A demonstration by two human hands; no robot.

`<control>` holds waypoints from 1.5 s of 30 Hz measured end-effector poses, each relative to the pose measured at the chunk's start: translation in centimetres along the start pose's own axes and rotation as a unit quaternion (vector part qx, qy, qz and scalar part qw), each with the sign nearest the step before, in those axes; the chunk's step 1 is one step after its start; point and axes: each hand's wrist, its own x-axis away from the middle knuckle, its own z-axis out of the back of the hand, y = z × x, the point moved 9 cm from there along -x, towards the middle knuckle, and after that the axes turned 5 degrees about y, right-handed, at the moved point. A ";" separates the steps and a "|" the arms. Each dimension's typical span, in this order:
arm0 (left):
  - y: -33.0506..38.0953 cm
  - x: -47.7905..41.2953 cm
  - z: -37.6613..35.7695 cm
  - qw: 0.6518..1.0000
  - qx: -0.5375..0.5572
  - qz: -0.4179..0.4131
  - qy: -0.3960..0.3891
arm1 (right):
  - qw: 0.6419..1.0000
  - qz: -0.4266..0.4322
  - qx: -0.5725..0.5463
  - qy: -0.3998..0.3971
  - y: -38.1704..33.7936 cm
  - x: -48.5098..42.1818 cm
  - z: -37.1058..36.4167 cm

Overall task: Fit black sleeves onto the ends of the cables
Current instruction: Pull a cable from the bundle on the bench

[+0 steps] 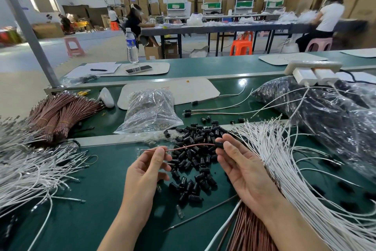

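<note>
Left grip [147, 169] pinches brown cable [191, 145] near free end; right grip [242, 169] pinches black sleeve [219, 144] at cable's other end, over bench [91, 200]. Seating unclear. Few sleeved cables [203, 111] lie behind; big sleeve pile [195, 162], white cable bundles [284, 159] unfitted: early stage, likely.

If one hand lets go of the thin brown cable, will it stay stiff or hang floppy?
Probably bendy yet slightly springy: the brown cable bows in a soft arc between the left hand and the right hand. Likely very light, since fingertip pinches alone carry it. The black sleeve at its end might pull that end down.
</note>
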 end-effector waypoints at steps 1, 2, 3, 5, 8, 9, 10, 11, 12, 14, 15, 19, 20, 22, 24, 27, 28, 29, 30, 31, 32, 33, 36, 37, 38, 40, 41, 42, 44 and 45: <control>0.1 0.1 -0.2 1.000 -0.008 -0.005 -0.010 | 1.000 0.000 -0.003 0.000 0.0 0.1 -0.1; 0.2 0.2 -0.5 1.000 -0.014 -0.011 -0.020 | 1.000 0.001 -0.009 0.000 -0.1 0.1 -0.2; 0.3 0.4 -0.7 0.999 -0.017 -0.017 -0.029 | 1.000 0.001 -0.017 0.000 -0.2 0.2 -0.2; 0.5 0.5 -0.9 0.999 -0.013 -0.025 -0.039 | 0.999 0.003 -0.035 -0.003 -0.4 0.2 -0.4; 0.6 0.5 -0.7 0.999 -0.006 -0.023 -0.032 | 0.999 0.004 -0.046 -0.006 -0.5 0.2 -0.5; 0.5 0.5 -0.6 0.999 -0.005 -0.021 -0.031 | 0.999 0.002 -0.048 -0.009 -0.5 0.2 -0.5; 0.5 0.5 -0.7 0.999 -0.005 -0.018 -0.032 | 0.999 -0.001 -0.050 -0.015 -0.4 0.2 -0.5; 0.4 0.5 -0.7 0.999 -0.005 -0.015 -0.033 | 0.998 -0.004 -0.050 -0.022 -0.3 0.3 -0.6; 0.4 0.6 -0.8 0.999 -0.004 -0.011 -0.034 | 0.998 -0.007 -0.048 -0.028 -0.1 0.3 -0.8; 0.4 0.6 -0.7 0.999 -0.002 -0.010 -0.035 | 0.998 -0.011 -0.041 -0.036 0.1 0.4 -0.9; 0.5 0.7 -0.7 0.999 -0.001 -0.011 -0.036 | 0.998 -0.014 -0.039 -0.038 0.3 0.4 -1.0; 0.5 1.0 -1.3 0.998 0.009 -0.010 -0.057 | 0.997 -0.030 -0.033 -0.066 1.2 0.6 -1.8; 0.5 1.2 -1.7 0.998 0.007 -0.011 -0.068 | 0.997 -0.031 -0.025 -0.072 1.5 0.7 -2.1; 0.6 1.9 -2.9 0.995 -0.011 -0.019 -0.102 | 0.996 -0.031 0.001 -0.078 2.0 0.7 -2.8; 0.8 2.6 -4.1 0.990 -0.030 -0.028 -0.132 | 0.997 -0.028 0.019 -0.074 2.4 0.7 -3.3; 1.0 3.0 -4.9 0.988 -0.054 -0.031 -0.144 | 0.998 -0.015 0.014 -0.066 2.0 0.7 -3.2; 1.1 3.1 -5.1 0.987 -0.066 -0.030 -0.144 | 0.998 -0.006 0.006 -0.062 1.4 0.6 -2.8; 1.2 3.1 -5.4 0.986 -0.077 -0.029 -0.146 | 0.998 0.004 -0.006 -0.058 0.6 0.6 -2.3; 1.3 3.1 -5.7 0.985 -0.085 -0.028 -0.149 | 0.998 0.018 -0.020 -0.051 -0.4 0.5 -1.6; 1.5 3.0 -6.3 0.983 -0.091 -0.025 -0.156 | 0.998 0.033 -0.037 -0.037 -1.6 0.3 -0.8; 1.5 2.8 -7.0 0.981 -0.100 -0.020 -0.165 | 0.997 0.048 -0.056 -0.014 -2.9 0.2 0.2; 1.5 2.5 -8.0 0.977 -0.117 -0.014 -0.177 | 0.995 0.064 -0.076 0.013 -4.1 0.0 1.3; 0.4 1.1 -12.1 0.945 -0.242 -0.004 -0.221 | 0.981 0.106 -0.139 0.079 -6.9 -0.1 4.3; -0.3 0.5 -13.6 0.929 -0.287 0.003 -0.232 | 0.976 0.115 -0.160 0.088 -7.4 -0.1 5.0; -1.1 -0.1 -15.1 0.915 -0.325 0.011 -0.240 | 0.972 0.120 -0.181 0.095 -7.7 -0.1 5.5; -2.5 -1.3 -17.5 0.889 -0.391 0.018 -0.238 | 0.964 0.122 -0.211 0.102 -7.9 -0.2 6.2; -2.9 -1.8 -18.5 0.875 -0.425 0.009 -0.232 | 0.962 0.121 -0.220 0.103 -7.9 -0.2 6.3; -3.3 -2.2 -19.4 0.860 -0.457 -0.002 -0.227 | 0.961 0.120 -0.226 0.103 -7.8 -0.3 6.3; -4.2 -2.7 -20.7 0.833 -0.506 -0.010 -0.225 | 0.960 0.116 -0.234 0.105 -7.7 -0.5 6.4; -4.6 -2.9 -21.1 0.823 -0.521 -0.003 -0.224 | 0.960 0.115 -0.234 0.106 -7.7 -0.6 6.5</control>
